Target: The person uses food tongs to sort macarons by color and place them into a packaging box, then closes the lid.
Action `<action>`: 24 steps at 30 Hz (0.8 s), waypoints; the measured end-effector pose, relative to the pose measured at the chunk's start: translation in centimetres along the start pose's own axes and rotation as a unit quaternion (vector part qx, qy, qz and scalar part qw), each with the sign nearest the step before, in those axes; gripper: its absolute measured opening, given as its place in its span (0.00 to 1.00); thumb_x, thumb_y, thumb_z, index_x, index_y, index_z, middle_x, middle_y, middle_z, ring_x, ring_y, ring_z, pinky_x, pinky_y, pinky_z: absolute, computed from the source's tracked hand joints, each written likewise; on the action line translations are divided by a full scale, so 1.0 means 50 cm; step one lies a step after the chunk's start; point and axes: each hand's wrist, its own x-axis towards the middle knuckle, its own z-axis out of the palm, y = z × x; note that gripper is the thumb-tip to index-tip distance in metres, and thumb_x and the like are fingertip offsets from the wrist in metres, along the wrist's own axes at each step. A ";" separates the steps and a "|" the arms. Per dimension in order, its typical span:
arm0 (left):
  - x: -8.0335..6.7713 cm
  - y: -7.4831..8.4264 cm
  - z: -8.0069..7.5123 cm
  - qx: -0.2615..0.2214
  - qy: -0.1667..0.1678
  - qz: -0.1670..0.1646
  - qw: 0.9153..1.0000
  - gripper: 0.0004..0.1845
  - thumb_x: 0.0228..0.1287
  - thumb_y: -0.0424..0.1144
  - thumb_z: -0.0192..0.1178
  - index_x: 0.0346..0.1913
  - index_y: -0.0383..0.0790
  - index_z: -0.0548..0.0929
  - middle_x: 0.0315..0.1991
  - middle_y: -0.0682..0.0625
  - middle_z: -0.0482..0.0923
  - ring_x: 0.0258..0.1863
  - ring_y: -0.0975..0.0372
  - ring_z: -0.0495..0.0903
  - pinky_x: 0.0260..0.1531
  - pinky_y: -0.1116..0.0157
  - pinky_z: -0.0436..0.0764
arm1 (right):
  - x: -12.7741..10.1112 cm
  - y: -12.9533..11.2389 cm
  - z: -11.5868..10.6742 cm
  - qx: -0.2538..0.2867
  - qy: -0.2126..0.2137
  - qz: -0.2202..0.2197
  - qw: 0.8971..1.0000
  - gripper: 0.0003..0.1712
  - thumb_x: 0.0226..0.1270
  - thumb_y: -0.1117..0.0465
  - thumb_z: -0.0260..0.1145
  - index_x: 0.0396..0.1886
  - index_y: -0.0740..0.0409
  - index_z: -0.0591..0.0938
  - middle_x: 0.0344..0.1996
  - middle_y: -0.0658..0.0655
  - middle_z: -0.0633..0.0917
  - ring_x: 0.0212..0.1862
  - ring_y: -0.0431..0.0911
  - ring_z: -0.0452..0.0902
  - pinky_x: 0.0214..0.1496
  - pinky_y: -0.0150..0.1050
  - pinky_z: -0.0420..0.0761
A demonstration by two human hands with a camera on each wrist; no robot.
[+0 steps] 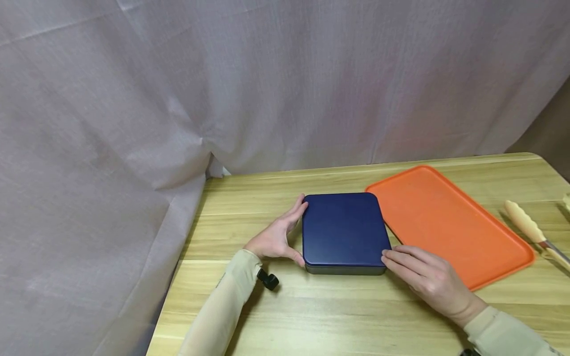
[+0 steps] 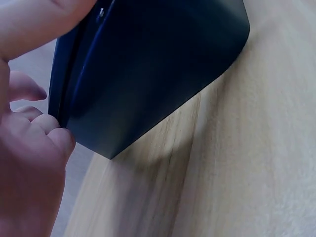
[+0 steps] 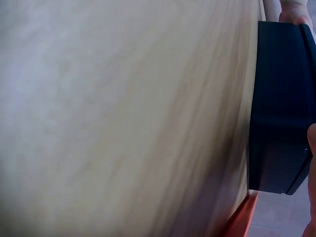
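A dark blue lidded tin (image 1: 344,232) was set flat on the wooden table (image 1: 338,311), near its middle, with its right edge just beside an orange tray (image 1: 450,222). The tin's left side was held by the left hand (image 1: 277,236), the fingers spread along the far left edge and the thumb pressed at the near left corner. The near right corner was touched by the fingertips (image 1: 386,258) of the right hand (image 1: 427,277), kept straight and close together. Tongs (image 1: 532,232) with pale handles were seen at the far right of the table. A grey cloth (image 1: 222,89) was hung behind.
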 end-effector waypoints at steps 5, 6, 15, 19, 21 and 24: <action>0.000 0.000 0.000 0.035 -0.003 -0.013 0.999 0.81 0.35 0.35 0.90 0.87 0.41 0.38 0.85 0.58 0.21 0.85 0.61 0.33 0.80 0.60 0.52 | -0.004 0.002 -0.004 -0.002 -0.019 0.003 1.000 0.23 0.86 0.66 0.52 0.38 0.65 0.93 0.39 0.59 0.93 0.35 0.53 0.87 0.39 0.35 0.86; 0.000 -0.001 0.000 0.040 -0.004 -0.016 0.999 0.81 0.36 0.36 0.90 0.87 0.42 0.38 0.85 0.58 0.20 0.85 0.61 0.33 0.80 0.59 0.53 | -0.005 0.002 -0.005 -0.002 -0.021 0.003 1.000 0.24 0.86 0.66 0.52 0.38 0.65 0.93 0.39 0.59 0.93 0.36 0.53 0.87 0.39 0.35 0.86; -0.003 -0.009 -0.004 -0.007 -0.022 -0.022 1.000 0.78 0.43 0.50 0.84 0.86 0.44 0.34 0.84 0.65 0.19 0.85 0.62 0.35 0.80 0.54 0.55 | -0.008 0.001 -0.005 -0.008 -0.028 0.009 1.000 0.24 0.86 0.66 0.51 0.38 0.63 0.93 0.39 0.58 0.93 0.36 0.52 0.87 0.37 0.36 0.86; -0.002 -0.007 -0.006 0.004 -0.021 -0.023 1.000 0.79 0.43 0.53 0.84 0.86 0.44 0.33 0.84 0.65 0.19 0.85 0.61 0.36 0.80 0.55 0.55 | -0.009 0.001 -0.004 -0.016 -0.030 0.012 0.999 0.24 0.86 0.65 0.51 0.38 0.62 0.93 0.40 0.57 0.93 0.37 0.52 0.87 0.36 0.36 0.87; -0.001 -0.006 -0.007 0.013 -0.018 -0.025 0.999 0.79 0.44 0.47 0.86 0.86 0.42 0.33 0.84 0.64 0.19 0.85 0.61 0.36 0.80 0.55 0.56 | -0.009 0.001 -0.003 -0.019 -0.031 0.013 0.999 0.24 0.86 0.65 0.52 0.39 0.62 0.94 0.40 0.56 0.93 0.37 0.52 0.87 0.35 0.37 0.86; 0.000 -0.003 -0.008 0.027 -0.014 -0.029 0.999 0.79 0.43 0.39 0.87 0.86 0.41 0.33 0.84 0.63 0.19 0.85 0.61 0.37 0.80 0.54 0.56 | -0.008 0.002 -0.002 -0.019 -0.029 0.013 0.999 0.23 0.86 0.65 0.52 0.39 0.61 0.94 0.40 0.56 0.93 0.37 0.52 0.87 0.35 0.36 0.86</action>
